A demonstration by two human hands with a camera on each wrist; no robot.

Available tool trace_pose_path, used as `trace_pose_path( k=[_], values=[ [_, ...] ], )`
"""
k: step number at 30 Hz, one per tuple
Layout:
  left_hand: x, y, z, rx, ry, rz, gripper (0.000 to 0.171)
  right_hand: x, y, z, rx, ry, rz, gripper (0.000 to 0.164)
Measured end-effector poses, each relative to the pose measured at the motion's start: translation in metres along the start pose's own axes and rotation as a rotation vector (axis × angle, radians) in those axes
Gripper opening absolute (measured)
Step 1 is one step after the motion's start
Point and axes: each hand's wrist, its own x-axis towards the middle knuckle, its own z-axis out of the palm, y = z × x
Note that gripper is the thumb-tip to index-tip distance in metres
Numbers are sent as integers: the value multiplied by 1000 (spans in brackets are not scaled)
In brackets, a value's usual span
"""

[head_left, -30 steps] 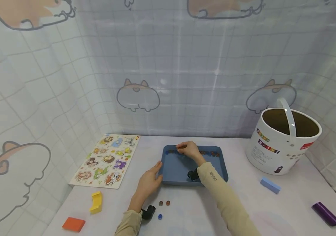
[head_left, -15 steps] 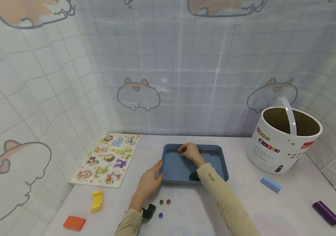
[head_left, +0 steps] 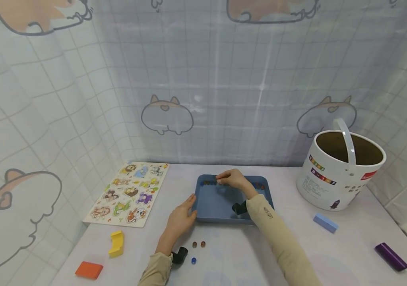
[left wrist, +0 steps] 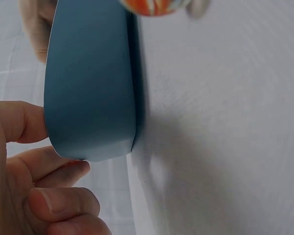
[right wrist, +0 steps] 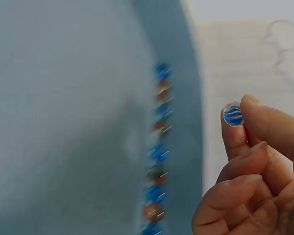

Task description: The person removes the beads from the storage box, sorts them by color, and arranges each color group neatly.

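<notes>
Far L: wall cloth (head_left: pixel 74 131), white w/ grey grid lines, rippled, big cartoon corgi print (head_left: pixel 17 222) low down. It turns the corner & runs behind the surface (head_left: pixel 228 262), greyer there w/ vertical sheen streaks & more corgis. Surface: white, a few faint pastel patches. On it, L to R: orange-red block (head_left: pixel 89 270) nr front; yellow block (head_left: pixel 116 244), notched, a bit R & farther back; animal puzzle board (head_left: pixel 137 192) behind both, reaching nr the back cloth. Then L hand (head_left: pixel 179 223), fingers loosely extended, touching L side of blue tray (head_left: pixel 218 204). In front of tray, loose on surface: 2 brown marbles (head_left: pixel 203 244), 1 blue marble (head_left: pixel 194 261). Tray sits on surface, marble row (right wrist: pixel 158 152) along its far inner wall. R hand (head_left: pixel 235 180) above that far side, thumb & index pinching a blue-striped marble (right wrist: pixel 232 114), clear of the row. R end: white bucket (head_left: pixel 332 186), handle up, nr back; lt-blue block (head_left: pixel 326 223) in front; purple block (head_left: pixel 392 257) nr R edge; gridded cloth again beyond.
</notes>
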Motion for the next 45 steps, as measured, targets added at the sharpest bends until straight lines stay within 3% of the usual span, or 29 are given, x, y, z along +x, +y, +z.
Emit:
trace_pose_path(
  k=[6, 11, 19, 23, 27, 36, 45],
  values=[
    [-1, 1, -2, -4, -9, -20, 55, -20, -10, 0, 94, -24, -6, 30],
    [-1, 1, -1, 18, -3, -21, 54, -48, -14, 14, 159, -61, -79, 34],
    [0, 2, -3, 40, 16, 18, 53, -104, -11, 62, 206, -201, -219, 28],
    [0, 1, -3, 46, 21, 24, 53, -127, 1, 91, 254, -285, -228, 23],
    [1, -1, -3, 48, 24, 29, 53, -143, 12, 112, 259, -310, -226, 18],
    [1, -1, -2, 49, 19, 20, 53, -155, 24, 122, 236, -254, -201, 16],
    [1, -1, -2, 48, 11, 16, 53, -154, 32, 127, 155, -251, -268, 14]
  ],
)
